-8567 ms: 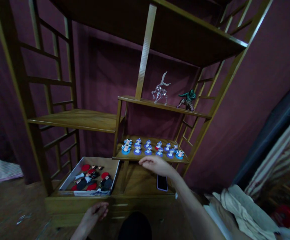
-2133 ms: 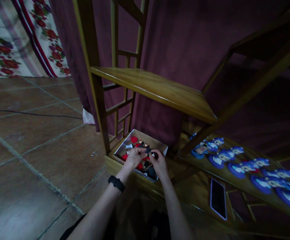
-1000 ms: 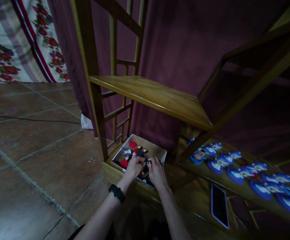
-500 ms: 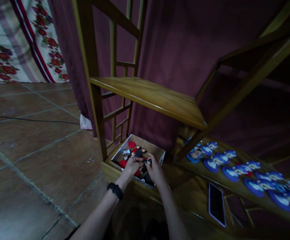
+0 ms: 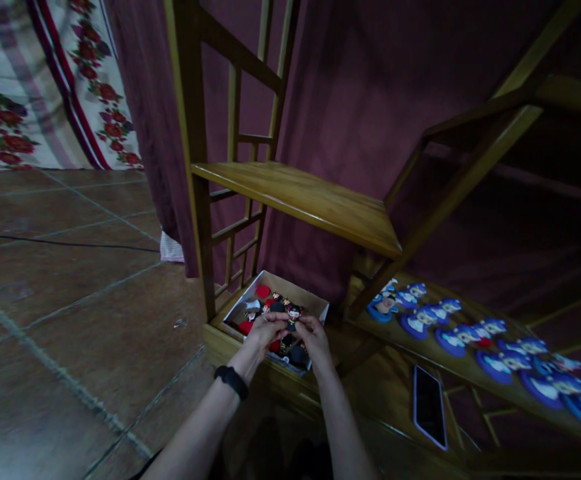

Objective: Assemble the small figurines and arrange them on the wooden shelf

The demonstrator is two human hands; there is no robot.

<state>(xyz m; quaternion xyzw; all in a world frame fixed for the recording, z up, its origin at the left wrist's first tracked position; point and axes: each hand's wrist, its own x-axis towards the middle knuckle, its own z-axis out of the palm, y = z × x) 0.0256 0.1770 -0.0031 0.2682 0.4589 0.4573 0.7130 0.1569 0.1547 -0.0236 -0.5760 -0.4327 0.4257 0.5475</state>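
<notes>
Between the fingertips of both hands is a small black-haired figurine (image 5: 293, 316) in dark clothes with red touches, its face toward me. My left hand (image 5: 267, 331), with a black band on the wrist, pinches it from the left. My right hand (image 5: 314, 335) grips it from the right. Just beneath lies an open cardboard box (image 5: 314, 297) with several similar figurines and round red and black pieces, such as a red disc (image 5: 263, 291). My hands cover part of the box's contents.
The box stands on the low level of a wooden shelf unit, under a wooden shelf board (image 5: 295, 197). Several blue and white figurines (image 5: 423, 321) on round bases line the ledge at right. A phone (image 5: 429, 407) lies nearer me. A tiled floor (image 5: 95, 300) spreads to the left.
The figurine has been raised slightly and turned upright, so its face now shows. My right hand has shifted its fingers lower around it. The view has swung a little to the right.
</notes>
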